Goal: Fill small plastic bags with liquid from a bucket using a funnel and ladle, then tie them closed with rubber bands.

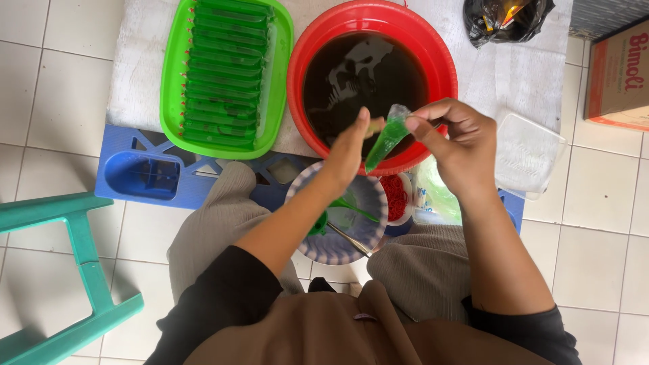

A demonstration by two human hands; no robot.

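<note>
**Mia:** What is in the hands?

**Dad:** A thin plastic pouch [387, 138] with green liquid in it; both hands hold it up over the near edge of the red basin [297, 74]; the basin is full of dark liquid.

**Mia:** How do the fingers sit?

**Dad:** The right hand [460, 145] pinches the top of the pouch; finger and thumb are shut tight on the open end; the other fingers curl loose. The left hand [348, 152] reaches up to the same top; its fingertips touch the pouch just under the pinch; I cannot tell how hard they press.

**Mia:** How do you do this bit well?

**Dad:** I think you keep the pouch hanging down, so the green stays at the bottom; you hold the neck tight and high, so nothing spills; you keep it over the basin or the bowl, so drips land there.

**Mia:** What else is near?

**Dad:** A blue-rimmed bowl [301, 196] sits under the arms with a green funnel [346, 204] and a spoon [348, 240] in it; a small tub of red rubber bands [395, 197] is just beside it; a green tray [172, 81] holds a neat row of filled green pouches [226, 71].
</note>
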